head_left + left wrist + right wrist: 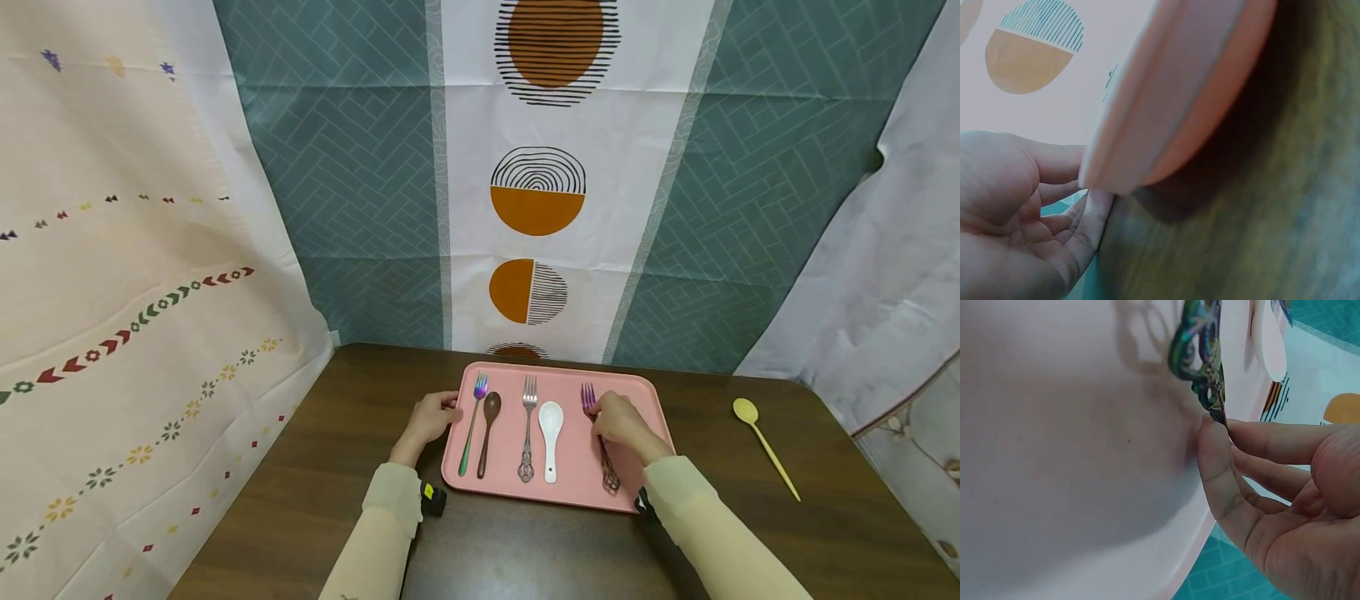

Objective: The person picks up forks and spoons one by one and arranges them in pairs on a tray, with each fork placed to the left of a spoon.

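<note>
A pink tray [573,454] lies on the table, and my left hand [429,418] grips its left edge; the left wrist view has the thumb and fingers on either side of the rim [1116,162]. Over the tray's right part, my right hand [622,421] pinches an ornate purple iridescent fork [608,471] between thumb and fingertips. Its openwork handle [1204,356] shows close up in the right wrist view. To the left on the tray lie a white spoon [551,421], a silver fork [528,433], a brown spoon [491,407] and a rainbow-coloured fork [470,432].
A yellow spoon [763,442] lies on the dark wooden table [315,492], right of the tray. Behind the table's far edge hangs a green and white patterned cloth [345,167]. A cream embroidered cloth [112,275] hangs along the left side.
</note>
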A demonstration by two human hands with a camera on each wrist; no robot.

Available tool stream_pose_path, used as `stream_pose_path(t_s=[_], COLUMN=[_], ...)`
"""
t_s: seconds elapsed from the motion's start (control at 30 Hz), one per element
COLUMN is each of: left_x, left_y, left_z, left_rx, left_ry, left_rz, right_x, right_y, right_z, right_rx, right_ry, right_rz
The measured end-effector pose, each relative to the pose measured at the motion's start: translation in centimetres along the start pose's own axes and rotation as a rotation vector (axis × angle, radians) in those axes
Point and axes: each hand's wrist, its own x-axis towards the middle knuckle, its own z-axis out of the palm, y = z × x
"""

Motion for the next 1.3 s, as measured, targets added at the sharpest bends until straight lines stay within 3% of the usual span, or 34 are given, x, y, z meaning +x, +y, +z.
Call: stream_pose_path(t_s=[0.33,0.87,1.3], left_x=[0.08,-0.05,-0.14], left_y=[-0.08,0.07,0.19], left_z=[0.13,0.02,0.03], left_rx=[-0.002,0.002,0.008], left_ry=[-0.001,-0.004,0.003], left_rz=[0.003,0.007,0.005], right_x=[0.17,0.42,0.21], right_y=[-0.29,-0.30,-0.52], right_z=[0.43,0.52,0.79], right_rx=[-0.063,-0.058,0.030], right_ry=[0.047,0.061,0.038], right_rz=[0.019,0.044,0.120])
